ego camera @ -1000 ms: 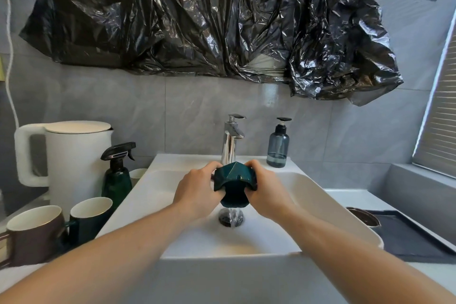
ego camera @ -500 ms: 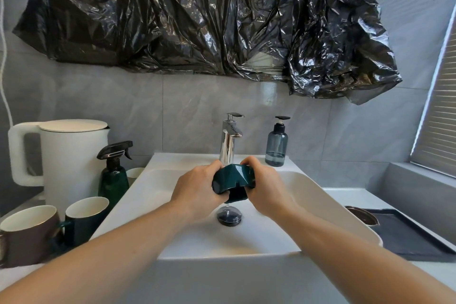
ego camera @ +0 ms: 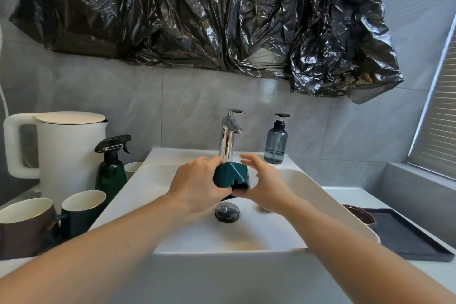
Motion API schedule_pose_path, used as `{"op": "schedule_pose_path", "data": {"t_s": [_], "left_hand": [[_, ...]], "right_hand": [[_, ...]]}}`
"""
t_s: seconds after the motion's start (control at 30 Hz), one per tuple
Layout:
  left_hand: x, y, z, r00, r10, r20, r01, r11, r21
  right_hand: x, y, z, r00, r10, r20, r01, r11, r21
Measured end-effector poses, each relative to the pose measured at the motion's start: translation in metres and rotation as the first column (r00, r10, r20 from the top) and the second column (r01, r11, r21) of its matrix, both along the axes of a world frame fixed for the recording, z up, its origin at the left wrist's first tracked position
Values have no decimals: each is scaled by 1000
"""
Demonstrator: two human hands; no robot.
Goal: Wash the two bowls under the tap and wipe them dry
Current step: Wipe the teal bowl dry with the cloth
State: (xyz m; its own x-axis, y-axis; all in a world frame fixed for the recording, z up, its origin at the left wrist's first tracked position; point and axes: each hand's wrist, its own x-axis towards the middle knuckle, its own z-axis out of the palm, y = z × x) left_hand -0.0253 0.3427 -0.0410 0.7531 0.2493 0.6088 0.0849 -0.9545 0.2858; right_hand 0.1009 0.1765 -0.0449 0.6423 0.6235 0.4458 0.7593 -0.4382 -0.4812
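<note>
A dark green faceted bowl is held upside down over the white sink, just below the chrome tap. My left hand grips its left side. My right hand is beside the bowl's right side with its fingers spread and lifted off; only its lower part meets the bowl's bottom edge. No water stream shows from the tap. A brown bowl sits on the near-left corner of a dark tray to the right of the sink.
A round drain stopper lies under the bowl. A blue soap dispenser stands right of the tap. Left of the sink are a white kettle, a green spray bottle, a green mug and a brown mug.
My right hand has opened its fingers and come off the green bowl's side. The bowl has turned a little in my left hand.
</note>
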Motion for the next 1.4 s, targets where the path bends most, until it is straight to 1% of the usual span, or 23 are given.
{"op": "schedule_pose_path", "data": {"t_s": [0.07, 0.1, 0.17, 0.2, 0.27, 0.3, 0.4, 0.47, 0.53, 0.6, 0.67, 0.7, 0.73, 0.77, 0.83, 0.87, 0.97, 1.13, 1.33, 1.4], "left_hand": [[0, 5, 1, 999, 46, 11, -46, 999, -24], [0, 8, 1, 997, 72, 22, -70, 996, -57], [0, 15, 0, 991, 123, 48, -116, 985, -127], [1, 17, 0, 988, 145, 61, -135, 979, -154], [2, 20, 0, 981, 179, 74, -162, 967, -196], [2, 21, 0, 979, 189, 76, -169, 963, -212], [3, 21, -1, 979, 194, 65, -176, 960, -216], [4, 19, -2, 981, 190, 49, -176, 962, -207], [4, 17, -1, 982, 184, 35, -175, 966, -192], [4, 16, -1, 984, 174, 30, -166, 970, -178], [4, 16, -2, 987, 159, 37, -150, 972, -179], [4, 15, -2, 987, 153, 44, -142, 973, -182], [5, 15, -3, 988, 148, 53, -136, 974, -181], [4, 15, -2, 987, 148, 63, -135, 975, -174], [4, 14, -2, 985, 154, 78, -141, 978, -157], [4, 13, -2, 984, 157, 81, -143, 978, -151], [4, 13, -2, 985, 158, 75, -148, 981, -127], [4, 12, -3, 987, 148, 67, -142, 986, -92], [4, 13, -4, 986, 157, 61, -149, 982, -116], [4, 14, -4, 985, 161, 54, -154, 980, -123]], "right_hand": [[9, -10, 0, 995, -92, -50, 83, 984, -156], [13, -15, 0, 989, -142, -50, 126, 962, -242], [22, -22, -6, 970, -235, -58, 190, 887, -420], [25, -24, -10, 958, -273, -93, 194, 849, -492], [30, -24, -17, 928, -333, -166, 187, 803, -565], [31, -23, -20, 920, -356, -164, 203, 790, -578], [32, -21, -21, 924, -380, -33, 271, 716, -643], [32, -19, -21, 929, -370, 0, 276, 694, -665], [32, -17, -22, 933, -360, 21, 287, 707, -646], [35, -17, -21, 950, -307, 61, 282, 754, -593], [35, -17, -17, 957, -282, 68, 280, 832, -479], [34, -17, -14, 957, -285, 46, 281, 880, -383], [33, -17, -13, 955, -295, 29, 289, 907, -306], [32, -17, -10, 953, -302, 22, 297, 920, -256], [28, -17, -6, 953, -302, -2, 294, 932, -211], [26, -17, -4, 953, -304, -6, 296, 933, -204], [21, -16, -2, 945, -324, 46, 325, 913, -248], [23, -11, -5, 941, -338, 33, 336, 912, -234], [19, -11, -4, 945, -320, 72, 328, 921, -211], [16, -11, -4, 947, -309, 83, 319, 930, -180]]}}
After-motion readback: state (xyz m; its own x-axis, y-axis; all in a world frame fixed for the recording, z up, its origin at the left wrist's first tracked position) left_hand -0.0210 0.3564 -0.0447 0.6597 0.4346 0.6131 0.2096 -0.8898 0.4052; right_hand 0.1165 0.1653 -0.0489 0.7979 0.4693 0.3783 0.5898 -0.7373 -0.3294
